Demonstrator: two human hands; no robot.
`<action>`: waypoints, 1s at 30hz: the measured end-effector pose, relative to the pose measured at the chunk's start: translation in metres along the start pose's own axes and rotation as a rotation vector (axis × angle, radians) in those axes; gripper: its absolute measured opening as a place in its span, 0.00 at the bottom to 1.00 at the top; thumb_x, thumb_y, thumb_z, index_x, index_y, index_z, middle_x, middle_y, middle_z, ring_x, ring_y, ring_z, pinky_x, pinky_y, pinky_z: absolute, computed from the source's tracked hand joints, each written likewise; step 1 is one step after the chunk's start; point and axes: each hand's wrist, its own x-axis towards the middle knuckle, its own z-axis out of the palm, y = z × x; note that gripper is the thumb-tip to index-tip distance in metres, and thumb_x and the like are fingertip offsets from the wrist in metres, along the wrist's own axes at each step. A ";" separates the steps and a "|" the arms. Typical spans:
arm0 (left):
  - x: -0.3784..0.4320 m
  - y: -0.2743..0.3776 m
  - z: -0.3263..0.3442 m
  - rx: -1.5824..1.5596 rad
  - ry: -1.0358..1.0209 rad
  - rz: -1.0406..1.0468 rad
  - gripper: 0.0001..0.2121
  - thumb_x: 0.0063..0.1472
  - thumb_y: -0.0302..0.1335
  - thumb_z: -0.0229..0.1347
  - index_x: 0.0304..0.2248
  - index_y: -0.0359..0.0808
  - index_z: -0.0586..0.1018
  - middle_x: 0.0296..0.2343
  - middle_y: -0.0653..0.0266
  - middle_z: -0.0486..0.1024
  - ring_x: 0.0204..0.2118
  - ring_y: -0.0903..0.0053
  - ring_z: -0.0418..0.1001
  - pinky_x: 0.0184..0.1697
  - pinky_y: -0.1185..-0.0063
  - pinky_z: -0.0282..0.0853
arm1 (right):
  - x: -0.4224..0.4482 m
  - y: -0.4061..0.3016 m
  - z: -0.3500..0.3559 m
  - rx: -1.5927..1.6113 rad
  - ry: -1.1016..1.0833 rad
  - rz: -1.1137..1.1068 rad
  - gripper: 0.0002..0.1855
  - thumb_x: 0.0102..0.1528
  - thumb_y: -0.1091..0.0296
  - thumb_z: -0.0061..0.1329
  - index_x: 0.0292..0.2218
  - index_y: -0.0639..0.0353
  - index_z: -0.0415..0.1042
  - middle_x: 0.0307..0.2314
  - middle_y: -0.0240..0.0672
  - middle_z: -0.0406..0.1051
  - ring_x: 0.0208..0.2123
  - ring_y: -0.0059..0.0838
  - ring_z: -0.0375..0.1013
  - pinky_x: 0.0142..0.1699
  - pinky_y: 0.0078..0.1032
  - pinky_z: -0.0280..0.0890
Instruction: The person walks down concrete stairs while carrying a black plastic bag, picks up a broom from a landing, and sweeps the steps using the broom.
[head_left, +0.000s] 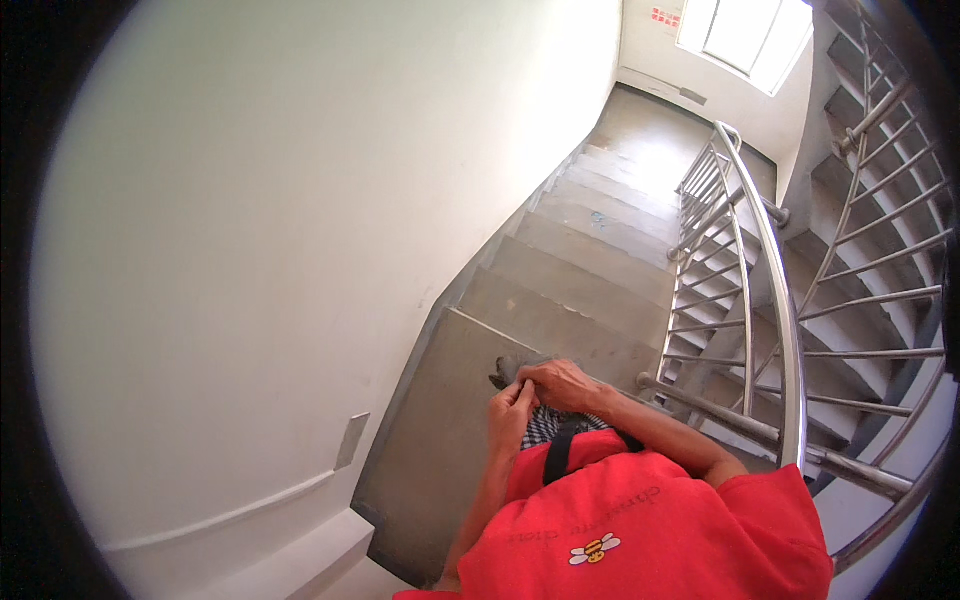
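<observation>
Both hands meet in front of the waist, fingertips pinched together. My left hand (511, 411) points up from below, its thumb and forefinger touching the fingers of my right hand (562, 384), which comes in from the right with bent fingers. Whether anything small lies between the fingertips cannot be told. Just beyond the fingers shows a grey and dark thing (510, 367), partly hidden, too unclear to name. Under the hands is black-and-white checked fabric (541, 429). A black strap (558, 457) crosses the red shirt (637, 525), which bears a bee picture and writing.
Concrete stairs (577, 281) lead down from the landing (424, 390) to a lower landing (645, 127) by a bright window (742, 34). A steel handrail (784, 300) runs on the right, with another stair flight (847, 300) beyond. A white wall (262, 225) stands on the left.
</observation>
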 end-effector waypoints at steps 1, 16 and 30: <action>0.002 0.000 0.000 0.033 -0.024 0.012 0.12 0.60 0.31 0.49 0.20 0.35 0.72 0.15 0.75 0.65 0.16 0.90 0.57 0.18 0.86 0.49 | -0.002 -0.005 -0.005 0.024 0.036 -0.002 0.09 0.43 0.72 0.48 0.31 0.58 0.68 0.22 0.43 0.70 0.27 0.45 0.70 0.31 0.36 0.63; 0.009 0.016 0.025 0.518 -0.197 0.307 0.12 0.60 0.33 0.48 0.29 0.31 0.75 0.20 0.60 0.75 0.23 0.78 0.72 0.28 0.78 0.65 | -0.028 0.010 -0.027 -0.092 0.252 0.128 0.08 0.46 0.74 0.43 0.31 0.62 0.69 0.24 0.46 0.70 0.29 0.48 0.70 0.32 0.37 0.64; 0.002 -0.042 -0.074 0.688 0.097 0.360 0.10 0.56 0.31 0.53 0.32 0.32 0.76 0.26 0.54 0.76 0.29 0.66 0.75 0.33 0.75 0.68 | -0.074 0.057 -0.041 -0.242 0.374 0.320 0.09 0.46 0.74 0.44 0.32 0.61 0.70 0.21 0.43 0.71 0.26 0.42 0.72 0.32 0.33 0.65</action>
